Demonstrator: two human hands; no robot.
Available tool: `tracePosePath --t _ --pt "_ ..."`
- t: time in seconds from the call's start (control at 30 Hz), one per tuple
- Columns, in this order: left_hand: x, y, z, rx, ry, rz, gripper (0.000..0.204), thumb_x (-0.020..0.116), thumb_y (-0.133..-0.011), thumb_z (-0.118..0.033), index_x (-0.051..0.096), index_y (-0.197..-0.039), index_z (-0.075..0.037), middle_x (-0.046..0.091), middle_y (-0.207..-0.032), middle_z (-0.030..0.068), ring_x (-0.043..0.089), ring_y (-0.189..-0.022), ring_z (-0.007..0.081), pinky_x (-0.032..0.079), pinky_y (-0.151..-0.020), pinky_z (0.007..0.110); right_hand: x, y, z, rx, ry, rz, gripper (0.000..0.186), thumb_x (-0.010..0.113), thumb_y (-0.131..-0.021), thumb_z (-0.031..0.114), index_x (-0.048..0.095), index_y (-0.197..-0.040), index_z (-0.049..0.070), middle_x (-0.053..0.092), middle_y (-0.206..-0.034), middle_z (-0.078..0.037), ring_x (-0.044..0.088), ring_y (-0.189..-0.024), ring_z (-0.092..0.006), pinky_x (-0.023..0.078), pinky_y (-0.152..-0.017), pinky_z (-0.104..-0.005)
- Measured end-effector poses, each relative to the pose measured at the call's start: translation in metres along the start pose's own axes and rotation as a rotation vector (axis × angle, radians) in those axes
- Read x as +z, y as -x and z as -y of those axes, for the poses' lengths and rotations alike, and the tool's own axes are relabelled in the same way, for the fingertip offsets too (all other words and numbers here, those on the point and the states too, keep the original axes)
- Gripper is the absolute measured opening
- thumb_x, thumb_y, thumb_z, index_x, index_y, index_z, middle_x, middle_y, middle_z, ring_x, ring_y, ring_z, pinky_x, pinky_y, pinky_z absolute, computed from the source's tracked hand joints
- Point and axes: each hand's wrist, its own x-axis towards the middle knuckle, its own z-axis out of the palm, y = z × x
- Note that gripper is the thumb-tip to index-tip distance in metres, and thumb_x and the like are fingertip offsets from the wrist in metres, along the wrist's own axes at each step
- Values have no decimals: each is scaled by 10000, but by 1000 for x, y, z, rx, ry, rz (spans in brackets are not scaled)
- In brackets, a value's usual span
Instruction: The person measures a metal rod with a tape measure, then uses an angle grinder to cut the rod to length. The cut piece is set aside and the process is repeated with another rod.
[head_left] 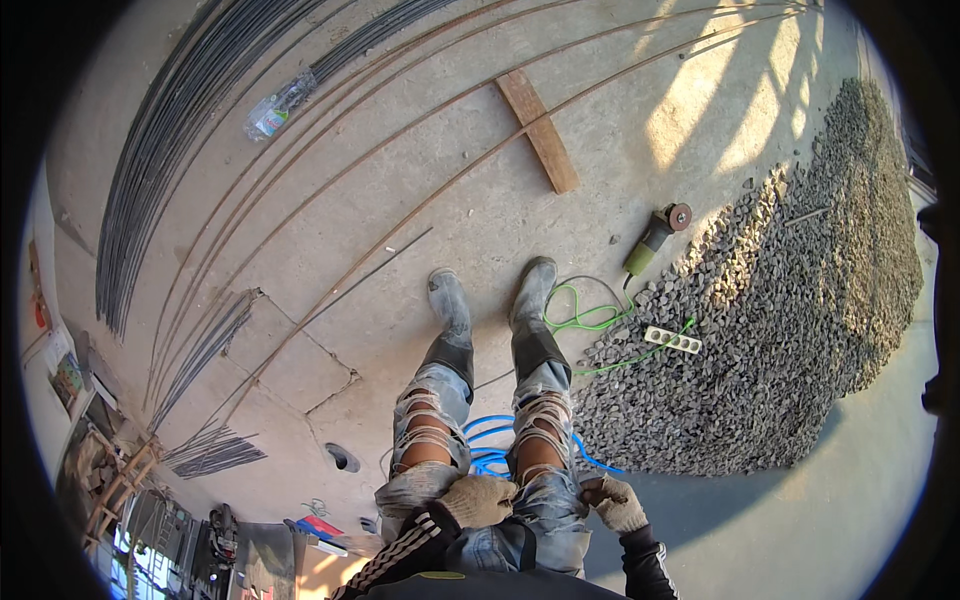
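Left hand (481,501) and right hand (615,503) lie at the torn jeans (560,512); finger closure on either cannot be determined. The jeans partly hide the blue hose (489,453). Steel bars (165,150) run past the upper edge. Open floor (475,215) extends between boots (450,305) and plank (541,140).

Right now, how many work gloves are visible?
2: the left glove over the jeans, the right glove at their right side. Others may be hidden in the lower-left clutter.
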Motion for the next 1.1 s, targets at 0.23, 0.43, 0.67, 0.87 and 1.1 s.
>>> tracePosePath --t 0.23,0.43,0.67,0.87,1.1 --pt "-149 -22 32 168 148 -631 280 705 -951 -228 659 -1105 1 704 -1061 110 707 -930 244 559 -842 367 -99 -218 42 -225 -311 -356 449 728 -956 322 627 -1231 -18 712 -1041 -91 684 -914 -186 561 -862 -330" --pt "-302 -121 231 -192 26 -1106 413 745 -881 -111 596 -1243 23 658 -1095 135 660 -1014 244 539 -875 346 -98 -452 117 -410 -116 -40 437 672 -995 254 582 -1315 -30 688 -1147 -114 665 -1040 -203 528 -947 -329" --pt "-314 -161 406 -293 -332 -1081 627 779 -808 -100 516 -1358 44 576 -1284 236 591 -1191 402 490 -993 435 -34 -628 196 -529 -23 227 467 637 -1017 299 555 -1368 2 647 -1252 -129 641 -1144 -221 525 -985 -364" --pt "-275 -153 472 -239 -148 -1251 588 718 -775 33 518 -1326 79 576 -1278 249 552 -1262 366 445 -1078 382 -10 -704 222 -597 -454 276 548 661 -1003 335 485 -1415 18 603 -1318 -157 629 -1193 -298 531 -1027 -445" --pt "-254 -157 466 -304 -410 -1421 561 758 -733 -22 565 -1255 45 599 -1196 242 575 -1171 411 479 -1006 445 21 -719 236 -459 -817 298 299 577 -1024 262 527 -1269 99 600 -1268 -142 602 -1194 -311 511 -1016 -485"
